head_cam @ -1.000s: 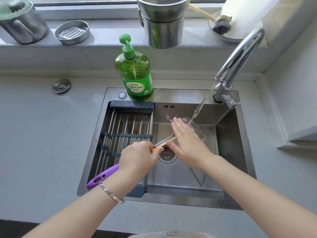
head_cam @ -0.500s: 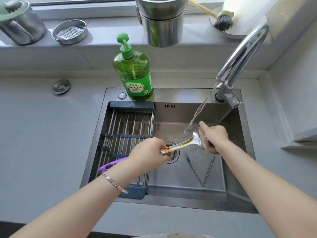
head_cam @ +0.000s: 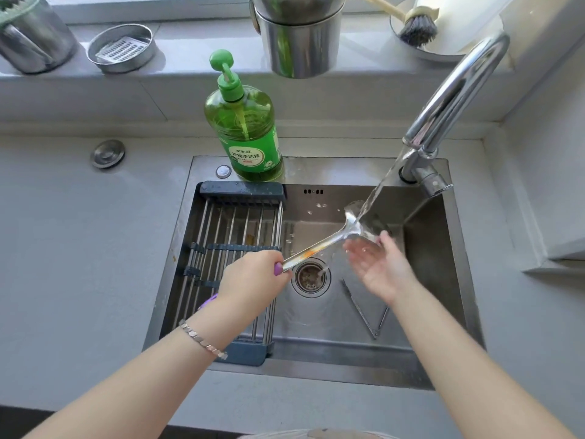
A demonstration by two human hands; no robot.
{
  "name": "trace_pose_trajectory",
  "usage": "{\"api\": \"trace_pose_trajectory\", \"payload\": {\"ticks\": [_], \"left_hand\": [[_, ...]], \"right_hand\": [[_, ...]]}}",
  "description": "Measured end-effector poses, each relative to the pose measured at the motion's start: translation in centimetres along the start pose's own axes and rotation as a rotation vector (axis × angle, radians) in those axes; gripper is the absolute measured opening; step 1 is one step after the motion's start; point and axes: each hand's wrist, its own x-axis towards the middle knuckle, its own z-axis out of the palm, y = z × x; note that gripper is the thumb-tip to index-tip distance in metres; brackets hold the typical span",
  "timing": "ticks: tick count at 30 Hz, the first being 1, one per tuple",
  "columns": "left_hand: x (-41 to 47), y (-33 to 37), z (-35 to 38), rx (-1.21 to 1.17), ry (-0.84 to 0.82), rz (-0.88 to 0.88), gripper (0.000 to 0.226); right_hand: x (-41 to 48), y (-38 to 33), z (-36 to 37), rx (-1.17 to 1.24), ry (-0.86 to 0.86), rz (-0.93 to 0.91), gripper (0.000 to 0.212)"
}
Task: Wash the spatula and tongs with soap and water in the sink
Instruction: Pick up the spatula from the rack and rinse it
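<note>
The left hand (head_cam: 253, 277) gripped the spatula (head_cam: 319, 247) with its fingers closed around the purple handle, holding it slanted over the drain (head_cam: 311, 276) with the metal blade raised under the stream of water (head_cam: 378, 191) that ran from the tap (head_cam: 449, 99). An orange stain showed on the metal shaft. The right hand (head_cam: 378, 264) was held palm up with its fingers open, just beside the blade and holding nothing. The tongs (head_cam: 364, 312) lay on the floor of the sink (head_cam: 342, 353), below the right wrist. A green soap bottle (head_cam: 243, 128) stood on the sink's back rim, and a drying rack (head_cam: 234, 255) spanned the left part of the basin.
</note>
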Motion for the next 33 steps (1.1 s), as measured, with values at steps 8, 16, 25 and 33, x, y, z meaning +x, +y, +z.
{"api": "trace_pose_trajectory", "payload": {"ticks": [8,16,25,33], "left_hand": [[-0.3,2.4,0.5,0.079,0.09,0.073,0.018],[-0.5,2.2,0.5,0.082,0.071,0.049,0.017],[1.3,4.0,0.2,0.169,-0.001,0.028,0.014],[3.4,6.4,-0.9,0.322,0.014,0.077,0.018]], "right_hand": [[-2.0,4.7,4.2,-0.222,0.072,-0.188,0.017],[-1.6,2.1,3.9,-0.189,0.076,-0.203,0.012],[-0.7,4.1,4.1,-0.177,0.027,-0.038,0.016],[0.0,4.8,4.7,-0.255,0.045,-0.063,0.02]]}}
